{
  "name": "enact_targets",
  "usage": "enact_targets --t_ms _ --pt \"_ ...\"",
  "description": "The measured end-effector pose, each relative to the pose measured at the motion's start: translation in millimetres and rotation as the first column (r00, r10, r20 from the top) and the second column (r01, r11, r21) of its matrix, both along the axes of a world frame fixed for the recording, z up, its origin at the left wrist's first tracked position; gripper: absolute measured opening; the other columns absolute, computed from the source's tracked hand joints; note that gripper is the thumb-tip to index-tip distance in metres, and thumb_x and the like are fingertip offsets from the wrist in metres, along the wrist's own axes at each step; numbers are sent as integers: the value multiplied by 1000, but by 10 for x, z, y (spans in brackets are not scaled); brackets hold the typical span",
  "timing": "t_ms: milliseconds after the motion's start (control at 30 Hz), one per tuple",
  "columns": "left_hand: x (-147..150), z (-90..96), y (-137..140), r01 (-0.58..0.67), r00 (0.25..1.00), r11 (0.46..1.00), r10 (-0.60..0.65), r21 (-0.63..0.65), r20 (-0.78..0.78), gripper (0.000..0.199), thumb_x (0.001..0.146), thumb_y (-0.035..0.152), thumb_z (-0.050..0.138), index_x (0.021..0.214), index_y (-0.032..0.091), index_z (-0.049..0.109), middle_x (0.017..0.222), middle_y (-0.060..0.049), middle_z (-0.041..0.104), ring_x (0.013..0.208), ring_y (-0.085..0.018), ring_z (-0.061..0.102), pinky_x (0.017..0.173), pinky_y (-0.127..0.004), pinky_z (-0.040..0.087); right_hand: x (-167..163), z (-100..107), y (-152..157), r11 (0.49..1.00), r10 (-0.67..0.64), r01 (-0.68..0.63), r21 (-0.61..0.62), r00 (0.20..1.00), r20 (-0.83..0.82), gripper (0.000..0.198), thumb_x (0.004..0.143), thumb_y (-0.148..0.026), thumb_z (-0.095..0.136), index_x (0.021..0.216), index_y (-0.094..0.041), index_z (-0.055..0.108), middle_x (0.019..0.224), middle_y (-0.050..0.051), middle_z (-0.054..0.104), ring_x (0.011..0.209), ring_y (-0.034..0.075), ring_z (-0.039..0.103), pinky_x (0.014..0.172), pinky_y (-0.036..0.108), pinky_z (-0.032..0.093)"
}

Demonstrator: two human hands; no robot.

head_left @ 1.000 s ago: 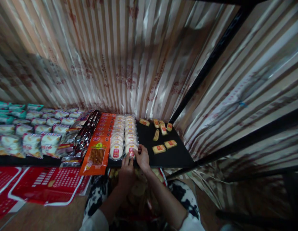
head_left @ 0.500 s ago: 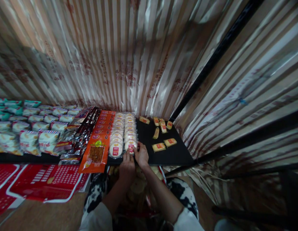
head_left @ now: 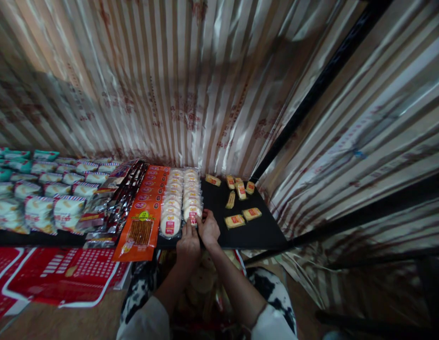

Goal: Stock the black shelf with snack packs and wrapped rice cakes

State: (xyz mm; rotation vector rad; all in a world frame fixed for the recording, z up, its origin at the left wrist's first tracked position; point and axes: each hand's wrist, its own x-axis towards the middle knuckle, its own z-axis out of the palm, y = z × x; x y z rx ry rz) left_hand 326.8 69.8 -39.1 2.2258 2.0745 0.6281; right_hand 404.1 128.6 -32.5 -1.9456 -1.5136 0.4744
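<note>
Two columns of clear-wrapped round white rice crackers lie overlapping on the black shelf (head_left: pixel 248 238). Both hands are at the front rice cracker packet (head_left: pixel 192 213) of the right column, which has a red label. My left hand (head_left: pixel 188 242) has its fingers together on the packet's near edge. My right hand (head_left: pixel 208 229) pinches the right edge with curled fingers, its thumb beside the left hand's fingertips. The front packet of the left column (head_left: pixel 170 225) lies just left of them, untouched.
Left of the crackers lie orange snack strips (head_left: pixel 139 231), dark foil packets (head_left: pixel 123 198) and rows of white bread packets (head_left: pixel 69 212). Several small yellow packets (head_left: pixel 234 221) are scattered at right. Red baskets (head_left: pixel 63 276) stand below; a black pole (head_left: pixel 304 113) slants behind.
The view has shifted slightly, so the shelf sits a little lower in it. Both hands stay on the same rice cracker packet, with hardly any movement of their own.
</note>
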Motion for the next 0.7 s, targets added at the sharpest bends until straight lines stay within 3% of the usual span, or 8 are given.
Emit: enact_targets --t_ms 167,300,400,500,600,700 --pt "3 8 5 -10 1000 1000 10 3 -10 49 79 8 40 127 8 48 135 -19 46 115 -28 51 80 -31 51 5 -5 5 999 -19 19 -45 1000 1 30 80 -44 50 97 -19 55 87 7 64 79 21 61 65 29 43" --pt "-36 34 -20 35 997 999 -33 -29 77 49 79 11 41 127 5 47 138 -21 41 123 -30 44 87 -33 47 38 -12 -108 997 38 -29 71 990 -132 31 80 -39 47 100 -16 56 96 10 63 87 21 59 71 30 45" --pt "-99 83 -82 79 990 996 -75 -35 119 46 79 12 42 124 6 51 139 -20 40 126 -30 40 92 -35 44 107 -36 -325 980 110 -57 189 954 -280 33 81 -36 45 103 -14 56 106 13 60 92 20 58 69 28 47" --pt "-169 117 -237 126 981 992 -121 -25 152 37 80 12 42 113 10 58 132 -17 48 120 -26 45 95 -34 42 229 -108 -674 973 187 -123 193 916 -356 31 82 -36 42 102 -16 57 100 10 63 84 18 60 65 27 48" --pt "-215 71 -502 186 966 982 -176 -39 191 31 83 12 38 101 14 62 115 -12 59 107 -21 52 93 -33 43 391 -245 -1081 982 176 -154 110 956 -233 27 84 -35 42 96 -18 59 92 8 66 84 19 60 75 31 47" --pt "-214 -70 -808 261 953 952 -227 -160 202 28 83 13 38 99 17 61 110 -9 61 103 -19 54 90 -34 44 543 -433 -1412 977 212 -210 38 976 -58 22 82 -31 46 93 -21 62 95 8 66 95 22 58 86 35 44"
